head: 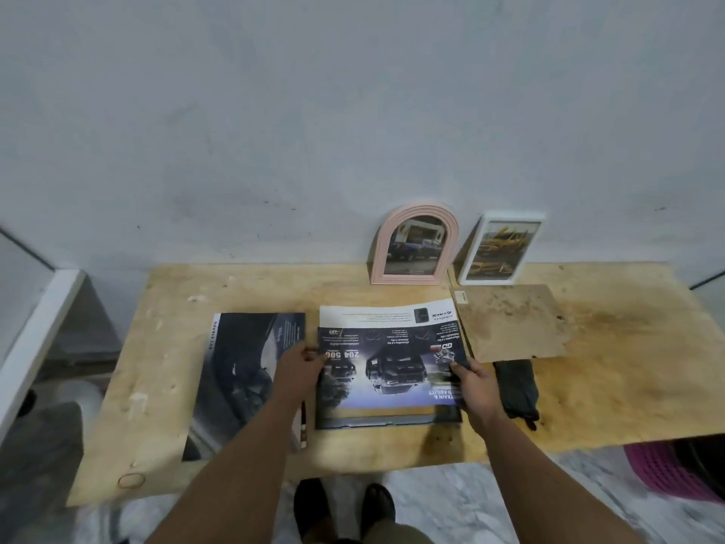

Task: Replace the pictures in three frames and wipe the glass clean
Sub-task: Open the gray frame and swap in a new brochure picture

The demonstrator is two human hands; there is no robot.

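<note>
Left hand (302, 363) pinched left edge of glossy car print (392, 359); right hand (476, 380) gripped its right edge. Print lay over dark rectangular frame (388, 420) at centre of plywood table (164, 308). Pink arched frame (415, 245) and white frame (500, 247) leaned upright against wall. Brown backing board (514, 321) lay flat to right, dark cloth (516, 388) just below it.

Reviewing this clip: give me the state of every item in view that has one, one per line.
Pink arched frame: upright against the wall, picture inside.
White frame: leaning on the wall, picture inside.
Black frame: flat on the table, car advert sheet lying over it.
Backing board: out of its frame, flat.
Dark cloth: lying unused.
Brochure: flat.
Left hand: gripping the sheet.
Right hand: gripping the sheet.
</note>
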